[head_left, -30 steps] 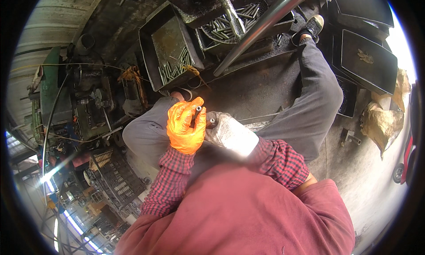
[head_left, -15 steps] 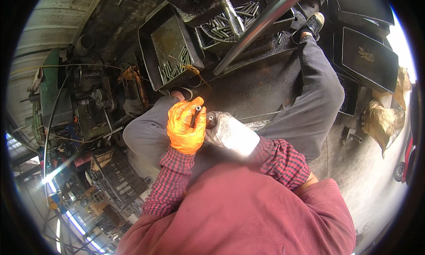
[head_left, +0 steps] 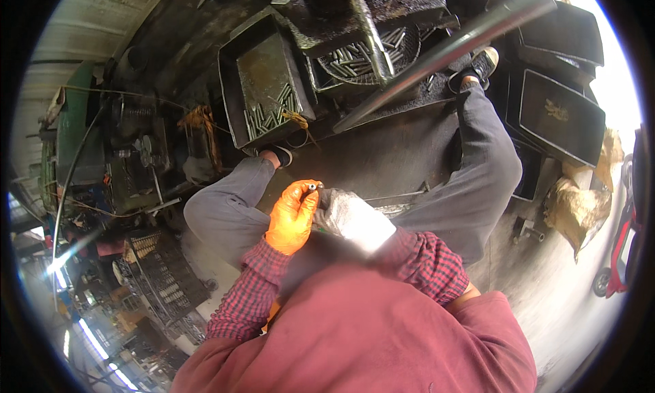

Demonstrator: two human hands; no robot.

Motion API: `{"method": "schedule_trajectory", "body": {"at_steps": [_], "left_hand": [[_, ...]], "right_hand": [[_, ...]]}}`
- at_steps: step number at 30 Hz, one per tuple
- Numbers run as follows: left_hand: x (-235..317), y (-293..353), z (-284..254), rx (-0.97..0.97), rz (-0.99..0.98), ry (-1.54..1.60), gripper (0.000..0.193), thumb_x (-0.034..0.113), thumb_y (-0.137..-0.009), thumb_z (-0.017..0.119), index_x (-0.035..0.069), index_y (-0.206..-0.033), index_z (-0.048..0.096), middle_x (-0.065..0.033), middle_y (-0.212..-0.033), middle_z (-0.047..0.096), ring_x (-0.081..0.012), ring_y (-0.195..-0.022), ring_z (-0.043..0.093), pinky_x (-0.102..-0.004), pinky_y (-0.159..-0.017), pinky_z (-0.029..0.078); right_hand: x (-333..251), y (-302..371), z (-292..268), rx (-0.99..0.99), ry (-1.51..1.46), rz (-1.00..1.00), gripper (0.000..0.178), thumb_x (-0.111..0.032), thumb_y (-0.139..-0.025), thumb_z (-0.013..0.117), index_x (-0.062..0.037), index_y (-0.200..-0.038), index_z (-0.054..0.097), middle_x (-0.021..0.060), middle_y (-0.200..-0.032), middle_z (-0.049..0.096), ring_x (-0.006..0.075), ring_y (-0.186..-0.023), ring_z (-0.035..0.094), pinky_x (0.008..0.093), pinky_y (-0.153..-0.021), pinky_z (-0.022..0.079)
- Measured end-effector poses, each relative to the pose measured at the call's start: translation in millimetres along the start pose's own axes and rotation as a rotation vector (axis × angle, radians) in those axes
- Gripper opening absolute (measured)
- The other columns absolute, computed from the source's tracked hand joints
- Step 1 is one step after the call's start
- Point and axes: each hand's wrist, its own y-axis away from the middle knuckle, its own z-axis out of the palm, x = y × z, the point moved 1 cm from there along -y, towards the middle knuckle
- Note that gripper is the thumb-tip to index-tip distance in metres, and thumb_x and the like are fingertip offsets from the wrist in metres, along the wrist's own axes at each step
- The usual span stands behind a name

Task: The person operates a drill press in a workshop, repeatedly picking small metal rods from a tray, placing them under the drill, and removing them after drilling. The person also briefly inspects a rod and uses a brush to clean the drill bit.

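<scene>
Between the fingertips of my orange-gloved left hand [head_left: 290,219] is a small metal tube [head_left: 312,187], its round hollow end facing up. Just right of it, my right hand [head_left: 351,215], in a whitish glove with dark-stained fingers, is closed. A small metal end [head_left: 321,185] peeks out at its fingertips; the rest of that piece is hidden. Both hands come close together above my lap, fingertips nearly touching. Beyond my left knee, a metal tray [head_left: 229,99] holds several short metal rods [head_left: 267,117]. More rods [head_left: 355,60] lie in a round basket ahead.
A thick steel bar [head_left: 450,55] slants across in front of me, beside a greasy machine [head_left: 314,28]. Dark bins [head_left: 563,137] stand at the right, one with a crumpled glove [head_left: 556,110] in it. A torn paper sack [head_left: 580,205] sits nearby. Machinery [head_left: 147,151] is at the left.
My hands have drawn closer together and sit slightly lower in the picture. The right hand's piece, whose hollow end showed before, is now mostly covered. The view has shifted a little.
</scene>
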Motion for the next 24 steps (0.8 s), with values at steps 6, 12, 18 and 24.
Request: {"method": "schedule_trajectory", "body": {"at_steps": [6, 12, 18, 24], "left_hand": [[-26.3, 5.5, -8.0, -0.026, -0.086, 0.251, 0.022, 0.006, -0.106, 0.066, 0.002, -0.127, 0.067, -0.0024, -0.119, 0.070, -0.0088, -0.105, 0.061, -0.0236, -0.093, 0.049], [-28.6, -6.8, -44.3, 0.168, 0.093, 0.512, 0.018, 0.007, -0.107, 0.063, -0.001, -0.122, 0.069, -0.0099, -0.120, 0.073, -0.0185, -0.114, 0.066, -0.0316, -0.104, 0.050], [-14.4, -8.4, -126.4, 0.395, 0.304, 0.738, 0.023, 0.010, -0.111, 0.057, -0.001, -0.129, 0.065, -0.0111, -0.119, 0.072, -0.0228, -0.111, 0.069, -0.0462, -0.100, 0.061], [-5.7, 11.9, -169.1, 0.625, 0.404, 0.207, 0.025, 0.000, -0.104, 0.066, 0.000, -0.129, 0.071, -0.0080, -0.119, 0.073, -0.0180, -0.108, 0.069, -0.0340, -0.098, 0.057]], "right_hand": [[-1.6, -9.2, 11.8, -0.087, 0.432, -0.057, 0.037, -0.038, -0.099, 0.067, -0.0024, -0.109, 0.070, 0.0246, -0.094, 0.073, 0.0451, -0.090, 0.071, 0.0512, -0.077, 0.057], [-52.2, -48.9, 4.5, -0.165, 0.417, 0.033, 0.040, -0.036, -0.089, 0.076, -0.0065, -0.116, 0.074, 0.0222, -0.097, 0.076, 0.0389, -0.093, 0.075, 0.0470, -0.081, 0.060], [-16.9, -155.9, -9.2, 0.613, 0.302, 0.085, 0.063, -0.029, -0.085, 0.083, -0.0034, -0.138, 0.061, 0.0227, -0.122, 0.073, 0.0397, -0.109, 0.073, 0.0461, -0.097, 0.058], [33.1, -231.1, -1.5, 0.528, 0.346, 0.176, 0.046, -0.037, -0.089, 0.081, -0.0047, -0.120, 0.073, 0.0182, -0.108, 0.078, 0.0357, -0.101, 0.075, 0.0437, -0.087, 0.058]]}}
